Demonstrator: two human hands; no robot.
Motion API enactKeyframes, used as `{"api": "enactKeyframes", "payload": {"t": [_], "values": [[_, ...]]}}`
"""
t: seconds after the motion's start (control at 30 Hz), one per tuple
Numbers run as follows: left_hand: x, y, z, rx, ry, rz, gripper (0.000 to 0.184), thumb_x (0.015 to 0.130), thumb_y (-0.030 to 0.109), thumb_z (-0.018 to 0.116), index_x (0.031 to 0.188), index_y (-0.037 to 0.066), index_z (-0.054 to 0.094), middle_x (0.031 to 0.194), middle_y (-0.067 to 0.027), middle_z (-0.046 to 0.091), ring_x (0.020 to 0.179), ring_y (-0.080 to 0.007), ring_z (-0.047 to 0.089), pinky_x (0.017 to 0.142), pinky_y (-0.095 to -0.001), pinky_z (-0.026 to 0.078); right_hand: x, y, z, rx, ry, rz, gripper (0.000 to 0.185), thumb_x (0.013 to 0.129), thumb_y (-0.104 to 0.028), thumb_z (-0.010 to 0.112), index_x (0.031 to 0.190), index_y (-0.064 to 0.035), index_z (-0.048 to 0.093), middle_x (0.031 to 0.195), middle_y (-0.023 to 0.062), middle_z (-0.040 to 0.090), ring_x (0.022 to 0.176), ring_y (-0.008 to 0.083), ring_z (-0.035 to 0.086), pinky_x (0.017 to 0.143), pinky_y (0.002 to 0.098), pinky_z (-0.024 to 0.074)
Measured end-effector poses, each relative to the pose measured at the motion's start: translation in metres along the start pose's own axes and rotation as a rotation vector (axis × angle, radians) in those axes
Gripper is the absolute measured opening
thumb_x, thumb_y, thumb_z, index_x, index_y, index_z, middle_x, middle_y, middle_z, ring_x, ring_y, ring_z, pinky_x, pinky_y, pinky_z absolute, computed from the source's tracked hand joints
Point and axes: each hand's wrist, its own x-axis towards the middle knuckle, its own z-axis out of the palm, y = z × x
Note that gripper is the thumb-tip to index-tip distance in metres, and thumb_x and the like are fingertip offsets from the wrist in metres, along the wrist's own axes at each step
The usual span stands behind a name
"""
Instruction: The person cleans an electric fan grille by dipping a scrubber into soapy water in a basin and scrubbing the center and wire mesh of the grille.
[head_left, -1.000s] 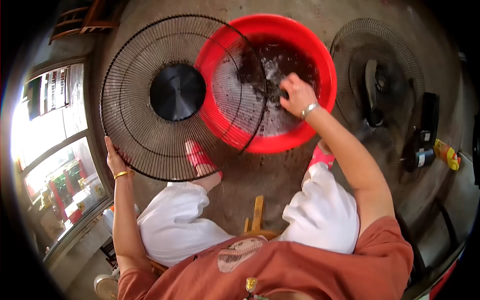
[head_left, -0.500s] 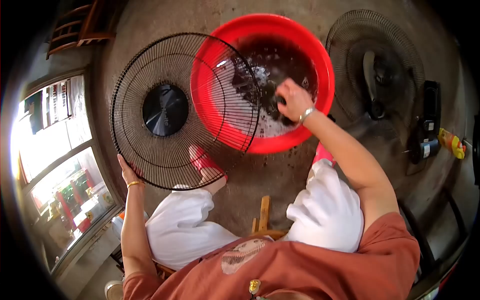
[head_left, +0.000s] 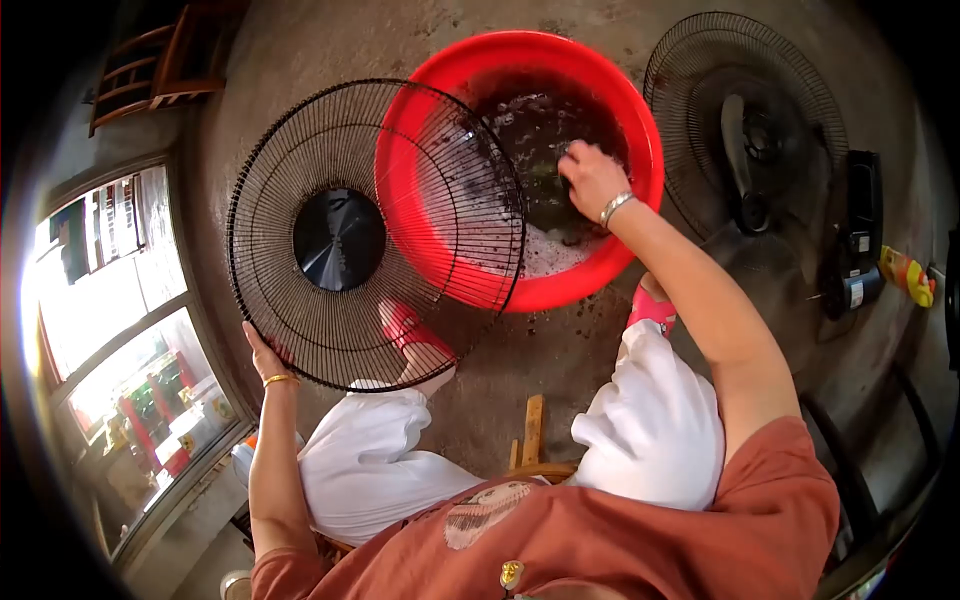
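Note:
A round black wire fan grille [head_left: 340, 239] with a shiny dark centre disc is tilted over the left side of a red plastic basin [head_left: 520, 292]. At the grille's lower left rim, my left hand [head_left: 262, 352] is closed on the wire edge. My right hand [head_left: 597, 182] hangs over the basin, fingers curled down; whatever is in them is hidden. Dark, foamy water [head_left: 545, 150] fills the basin.
A second fan grille with the fan blades [head_left: 738, 140] lies on the floor at the right. Near it are a black fan base part [head_left: 862, 225] and a yellow packet [head_left: 907, 277]. Wooden chairs [head_left: 160, 60] stand at the upper left, beside a glass-paned door [head_left: 130, 330].
The grille has shifted slightly right and down with my left hand on it. My right hand has turned and moved a little over the water, its fingers still curled.

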Motion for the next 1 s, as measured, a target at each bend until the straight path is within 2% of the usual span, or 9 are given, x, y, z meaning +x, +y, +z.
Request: {"api": "enactKeyframes", "payload": {"t": [0.1,0.2,0.23,0.37,0.53,0.6,0.8,0.93,1.0], "values": [[-0.009,0.002,-0.001,-0.014,-0.009,-0.044,0.061,0.079,0.073,0.057,0.055,0.023,0.032,0.046,0.0068,0.028,0.036,-0.0088,0.028,0.035,-0.0251,0.022,0.018,0.001,-0.006,0.013,0.224,0.060,0.029,0.072,-0.003,0.062,0.100,-0.0102,0.061,0.110,0.0119,0.054,0.099,0.0313,0.056,0.080,0.0419,0.0509],[-0.019,0.008,0.007,-0.003,-0.021,-0.030,0.061,0.079,0.074,0.057,0.055,0.023,0.033,0.046,0.0071,0.029,0.036,-0.0086,0.027,0.035,-0.0247,0.022,0.017,0.011,0.014,-0.153,0.101,0.130,0.018,0.085,-0.011,0.053,0.100,-0.0094,0.063,0.107,0.0135,0.055,0.094,0.0309,0.058,0.077,0.0421,0.0508],[-0.020,0.007,0.007,-0.020,-0.046,-0.038,0.061,0.079,0.074,0.057,0.055,0.022,0.034,0.046,0.0073,0.028,0.036,-0.0085,0.027,0.035,-0.0244,0.022,0.020,0.014,0.014,-0.197,-0.148,0.179,0.021,0.083,-0.011,0.056,0.102,-0.0099,0.063,0.110,0.0156,0.056,0.097,0.0332,0.059,0.082,0.0426,0.0510],[-0.017,0.005,0.006,0.008,-0.027,-0.048,0.061,0.077,0.075,0.058,0.057,0.022,0.036,0.047,0.0072,0.027,0.037,-0.0090,0.027,0.036,-0.0248,0.022,0.032,0.015,-0.007,0.187,-0.128,0.299,0.031,0.075,-0.020,0.063,0.105,-0.0104,0.064,0.111,0.0178,0.058,0.099,0.0367,0.060,0.087,0.0427,0.0499],[-0.015,0.005,0.009,-0.001,-0.044,-0.051,0.061,0.076,0.075,0.059,0.058,0.022,0.037,0.048,0.0072,0.027,0.038,-0.0095,0.028,0.037,-0.0252,0.022,0.038,-0.053,-0.056,0.678,0.229,-0.210,0.029,0.067,-0.018,0.070,0.095,-0.0117,0.065,0.102,0.0118,0.061,0.098,0.0321,0.059,0.089,0.0388,0.0489],[-0.015,0.007,0.010,-0.009,-0.057,-0.061,0.060,0.076,0.075,0.059,0.058,0.022,0.037,0.048,0.0071,0.027,0.037,-0.0092,0.027,0.036,-0.0253,0.022,0.028,-0.074,-0.048,0.736,0.074,-0.262,0.029,0.068,-0.015,0.069,0.096,-0.0115,0.065,0.107,0.0102,0.059,0.098,0.0313,0.059,0.088,0.0380,0.0495],[-0.022,0.014,0.012,-0.007,-0.004,-0.013,0.060,0.076,0.075,0.059,0.059,0.021,0.040,0.048,0.0071,0.030,0.037,-0.0091,0.028,0.036,-0.0251,0.022,0.016,0.012,-0.016,0.094,-0.038,0.016,0.028,0.070,-0.011,0.067,0.098,-0.0103,0.064,0.108,0.0102,0.056,0.101,0.0299,0.058,0.083,0.0412,0.0517],[-0.010,0.011,0.000,0.022,-0.012,0.012,0.063,0.073,0.076,0.061,0.066,0.015,0.048,0.048,0.0076,0.028,0.038,-0.0085,0.029,0.036,-0.0249,0.023,0.023,0.025,-0.014,0.000,0.122,0.108,0.024,0.072,-0.008,0.064,0.096,-0.0080,0.063,0.110,0.0126,0.055,0.100,0.0328,0.057,0.084,0.0438,0.0514],[-0.018,0.023,0.011,0.003,0.004,0.041,0.063,0.074,0.075,0.061,0.066,0.014,0.049,0.048,0.0078,0.029,0.038,-0.0079,0.030,0.036,-0.0244,0.024,0.026,0.030,0.007,-0.195,-0.017,0.142,0.024,0.073,-0.007,0.064,0.097,-0.0094,0.064,0.112,0.0126,0.055,0.104,0.0332,0.056,0.086,0.0449,0.0509]]}}
